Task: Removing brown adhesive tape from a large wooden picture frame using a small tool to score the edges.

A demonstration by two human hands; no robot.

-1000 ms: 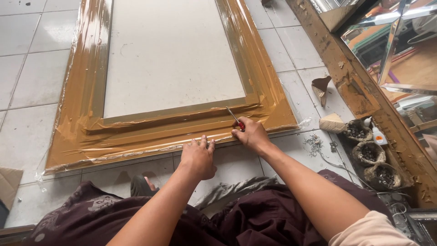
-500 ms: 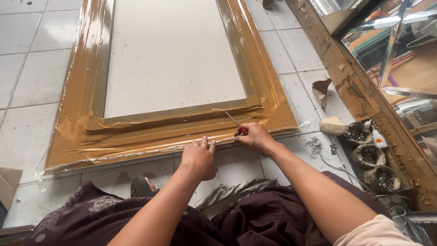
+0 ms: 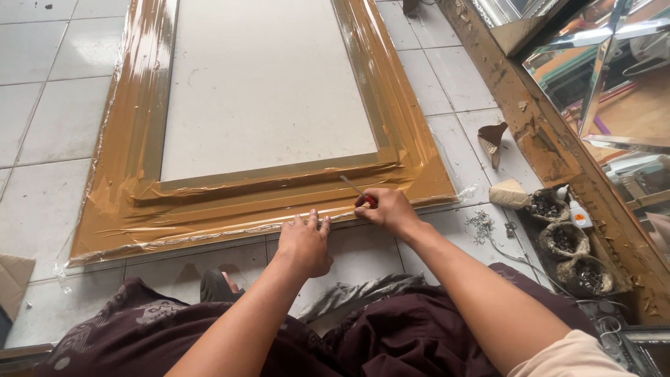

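While large frame (image 3: pixel 412 150), wrapped in brown tape and clear film, lies flat on tiled floor (image 3: pixel 42 126), right hand (image 3: pixel 391 209) clamped on red-handled tool (image 3: pixel 364 199), thin shaft angled onto near edge. Left hand (image 3: pixel 307 244) flat, fingers spread, pressing same edge. Likely rigid, heavy, awkward; film slick, panel probably fragile. Best grip: outer side rails, both hands, never film. Small bowls (image 3: pixel 565 241) of bits sit at right.

Floor (image 3: pixel 42 105) laid in pale grey square tiles, grout lines seen. Daylight even, soft. Worn wooden beam (image 3: pixel 551 150) run diagonally from 12 to 4 o'clock. Mirrored panels (image 3: pixel 614 77) stacked at 2 o'clock. Cardboard scrap (image 3: pixel 14 283) seen at 9 o'clock. Three small filled containers (image 3: pixel 565 237) set at 4 o'clock.
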